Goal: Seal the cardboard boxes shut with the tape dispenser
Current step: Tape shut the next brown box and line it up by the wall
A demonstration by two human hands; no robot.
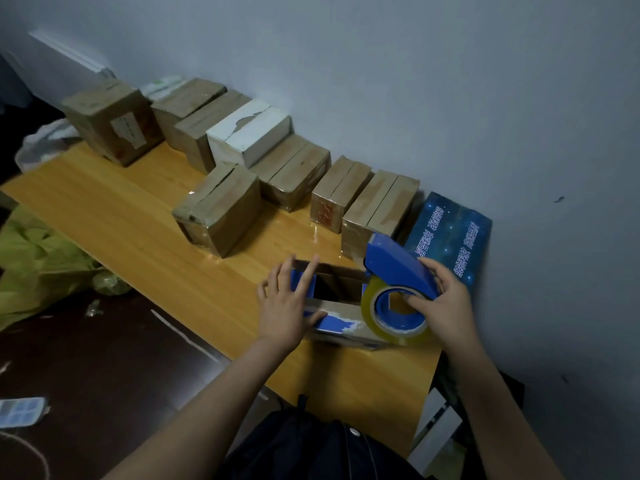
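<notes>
Head view, the only one: small open-topped cardboard box with blue inner flaps [332,299] sits near the front edge of the yellow wooden tabletop [138,237], between both hands. Left hand [284,306] lies at the box's 9 o'clock, fingers spread flat over the left flap, thumb on the near flap; it presses and steadies, closed on nothing. Right hand [446,299] is at the box's 3 o'clock, clamped on the blue plastic tape dispenser with a roll of clear yellowish tape [398,289], fingers hooked into the roll core, palm on the back of the housing. Dispenser's long axis runs roughly 11 to 5 o'clock, nose pointing up-left, roll overhanging the box's right end and seemingly touching it. Box opening runs about 9 to 3 o'clock, so my read is the flaps need folding shut first, then tape goes along that axis starting from the right end; right hand is nearer that start, left nearer the flaps. Row of brown cardboard boxes [294,174] plus a white cardboard box [249,133] lines the grey wall [450,98] at 10 to 12 o'clock, well apart from the hands; some show glossy tape, but seams are too blurred to confirm sealed. Dark blue starry printed box [450,233] sits at 1 o'clock, just beyond the dispenser. Hidden: blade, free tape end, box's right wall, box contents (interior dark).
</notes>
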